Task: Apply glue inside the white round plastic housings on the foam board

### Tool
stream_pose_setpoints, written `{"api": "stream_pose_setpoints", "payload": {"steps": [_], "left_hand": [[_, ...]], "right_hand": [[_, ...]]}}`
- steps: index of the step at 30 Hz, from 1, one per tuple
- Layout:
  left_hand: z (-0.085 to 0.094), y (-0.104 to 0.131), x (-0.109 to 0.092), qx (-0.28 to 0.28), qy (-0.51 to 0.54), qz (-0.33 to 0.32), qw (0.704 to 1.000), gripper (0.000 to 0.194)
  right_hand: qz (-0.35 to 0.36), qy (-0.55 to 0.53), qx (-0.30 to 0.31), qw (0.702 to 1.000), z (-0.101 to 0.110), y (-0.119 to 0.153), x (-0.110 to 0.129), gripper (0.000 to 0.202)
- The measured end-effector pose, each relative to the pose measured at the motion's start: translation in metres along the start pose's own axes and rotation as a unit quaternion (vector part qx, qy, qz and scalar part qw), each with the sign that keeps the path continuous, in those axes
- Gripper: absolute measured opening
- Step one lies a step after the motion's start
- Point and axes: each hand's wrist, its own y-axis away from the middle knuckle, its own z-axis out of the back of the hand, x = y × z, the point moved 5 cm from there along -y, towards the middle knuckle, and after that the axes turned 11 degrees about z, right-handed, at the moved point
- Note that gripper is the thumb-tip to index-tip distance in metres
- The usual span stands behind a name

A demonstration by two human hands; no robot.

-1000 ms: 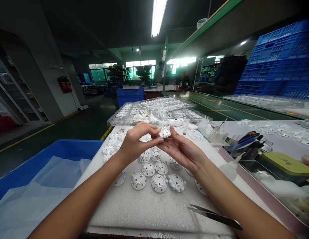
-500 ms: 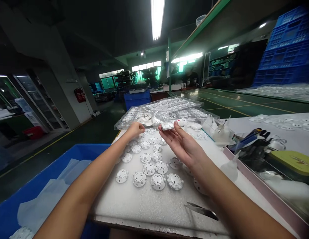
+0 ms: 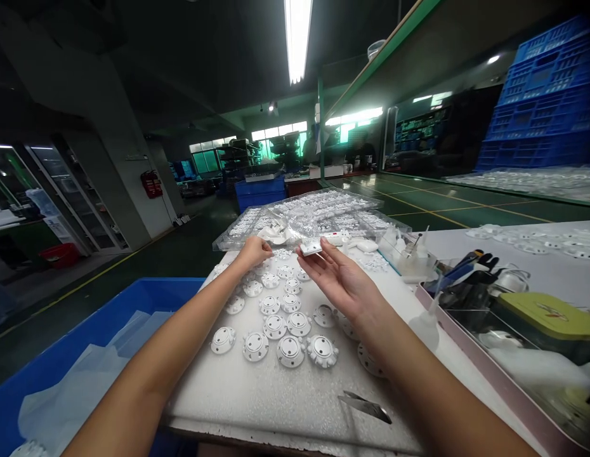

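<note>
My right hand (image 3: 340, 273), palm turned up, holds a small white part (image 3: 311, 247) between thumb and fingers above the white foam board (image 3: 276, 406). To its left, my left hand (image 3: 255, 252) has its fingers pinched together near a heap of tiny white pieces (image 3: 281, 254); whatever is between those fingertips is too small to make out. Several round white parts (image 3: 290, 350) with dark holes and knobs around their rims lie in loose rows on the board, below and between both hands. Metal tweezers (image 3: 365, 406) lie near the front edge.
Clear trays of white parts (image 3: 323, 206) stand behind the board. On the right are a pink-edged box (image 3: 490, 374) of tools, a green-yellow lid (image 3: 552, 314) and glue bottles (image 3: 426, 327). A blue bin (image 3: 92, 324) with translucent sheets stands left. Blue crates (image 3: 537, 101) are stacked at the far right.
The view has shifted slightly, moving the board's contents a little left and down. Both hands keep nearly the same pose; the white part in my right hand shows more of its top.
</note>
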Motion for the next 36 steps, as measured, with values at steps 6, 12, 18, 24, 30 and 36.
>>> {"api": "stream_pose_setpoints", "payload": {"steps": [6,12,18,24,30,36], "left_hand": [[0.015,0.067,-0.022,0.054,0.183,-0.119,0.974,0.034],[0.012,0.114,-0.025,0.082,0.340,-0.197,0.916,0.021],[0.010,0.128,-0.027,0.046,0.303,-0.287,0.907,0.016],[0.011,0.136,-0.028,0.002,0.251,-0.321,0.913,0.013],[0.010,0.132,-0.023,0.001,0.260,-0.266,0.928,0.016],[0.009,0.131,-0.024,0.022,0.235,-0.283,0.930,0.017]], "right_hand": [[-0.046,0.066,-0.006,0.997,0.004,0.002,-0.005,0.010],[-0.072,0.125,0.012,0.989,0.001,0.007,-0.012,0.022],[-0.054,0.173,0.003,0.983,-0.001,0.014,-0.027,0.019],[-0.071,0.171,-0.016,0.983,0.001,0.016,-0.033,0.012],[-0.076,0.143,-0.020,0.987,0.001,0.018,-0.036,0.015],[-0.083,0.128,-0.046,0.987,0.003,0.017,-0.038,0.011]]}}
